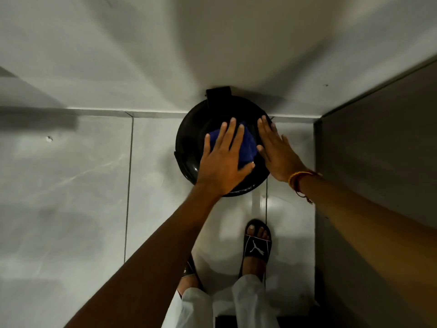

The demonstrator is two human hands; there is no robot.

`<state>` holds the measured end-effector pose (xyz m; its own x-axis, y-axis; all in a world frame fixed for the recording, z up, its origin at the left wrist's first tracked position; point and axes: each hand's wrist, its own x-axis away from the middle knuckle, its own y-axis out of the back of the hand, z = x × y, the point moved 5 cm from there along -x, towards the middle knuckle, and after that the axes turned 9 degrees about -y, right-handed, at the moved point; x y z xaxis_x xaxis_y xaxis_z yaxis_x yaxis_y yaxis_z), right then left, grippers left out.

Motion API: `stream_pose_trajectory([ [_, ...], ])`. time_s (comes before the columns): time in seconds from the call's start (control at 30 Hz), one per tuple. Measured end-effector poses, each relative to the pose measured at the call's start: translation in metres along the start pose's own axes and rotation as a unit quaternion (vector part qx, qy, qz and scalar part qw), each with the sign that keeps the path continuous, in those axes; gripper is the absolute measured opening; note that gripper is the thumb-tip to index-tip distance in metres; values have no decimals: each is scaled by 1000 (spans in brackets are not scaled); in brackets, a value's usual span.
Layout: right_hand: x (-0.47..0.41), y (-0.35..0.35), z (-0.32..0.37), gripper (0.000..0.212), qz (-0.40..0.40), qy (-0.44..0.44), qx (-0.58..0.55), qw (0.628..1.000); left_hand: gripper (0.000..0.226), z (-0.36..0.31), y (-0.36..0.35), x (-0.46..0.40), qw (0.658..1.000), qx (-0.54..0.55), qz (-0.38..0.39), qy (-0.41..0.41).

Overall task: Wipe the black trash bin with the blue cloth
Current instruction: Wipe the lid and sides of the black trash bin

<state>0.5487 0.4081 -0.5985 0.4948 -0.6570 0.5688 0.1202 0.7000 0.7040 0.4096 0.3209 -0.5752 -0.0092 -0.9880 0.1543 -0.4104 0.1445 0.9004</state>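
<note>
Black trash bin point(189, 147): round, glossy, lid closed, upright on the floor against the wall, hinge tab at 12 o'clock. Blue cloth point(248, 145): bunched, lay flat on the lid centre, edges showing toward 3 o'clock.

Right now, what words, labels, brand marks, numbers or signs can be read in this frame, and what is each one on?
No readable words or numbers anywhere in the frame.
Black slide sandal: a white leaping-cat logo on the strap, a picture mark with no lettering visible.
Black trash bin: no label or print visible on its lid.
Blue cloth: no tag or print visible.
Wall and floor tiles: plain, no signs.
</note>
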Motion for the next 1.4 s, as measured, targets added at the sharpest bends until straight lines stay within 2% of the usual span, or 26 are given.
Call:
stream_pose_trajectory([
  [0.07, 0, 1, 1, 66, -12, 0, 7, 1000, 100, -6, -20, 1, 998, -49, 42, 26],
  [0.2, -1, 1, -3, 65, -23, 6, 27, 999, 74, -10, -33, 9, 998, -51, -1, 41],
  [0.27, -2, -1, -4, 65, -28, 10, 38, 999, 70, -10, -34, 11, 999, -45, -12, 24],
  [0.4, -4, -2, -4, 65, -27, 3, 48, 998, 78, -18, -46, 35, 998, -59, 7, -8],
  [0.57, -4, -2, -5, 66, -28, 4, 65, 997, 86, -26, -50, 32, 998, -65, 4, -2],
  [0.63, -4, -3, -4, 67, -24, 1, 67, 997, 88, -35, -53, 39, 996, -83, 1, -36],
  [0.73, -4, -2, -2, 69, -21, -6, 65, 998, 79, -54, -66, 66, 987, -103, -9, -120],
  [0.83, -5, -2, -3, 69, -25, -7, 74, 997, 77, -67, -82, 80, 978, -131, 14, -165],
  [0.97, -5, -9, 0, 75, -37, -14, 68, 997, 90, -70, -90, 81, 973, -185, 27, -132],
  [1.03, -5, -11, 1, 77, -43, -16, 70, 996, 87, -74, -90, 81, 971, -199, 23, -132],
  [1.13, -4, -10, 0, 79, -45, -10, 75, 996, 82, -78, -88, 86, 975, -182, 10, -123],
  [1.33, -3, -11, 2, 77, -49, -8, 74, 996, 97, -68, -86, 123, 988, -140, 17, -58],
  [1.4, -4, -11, 3, 77, -48, -7, 73, 996, 91, -61, -84, 134, 989, -141, 3, -44],
])
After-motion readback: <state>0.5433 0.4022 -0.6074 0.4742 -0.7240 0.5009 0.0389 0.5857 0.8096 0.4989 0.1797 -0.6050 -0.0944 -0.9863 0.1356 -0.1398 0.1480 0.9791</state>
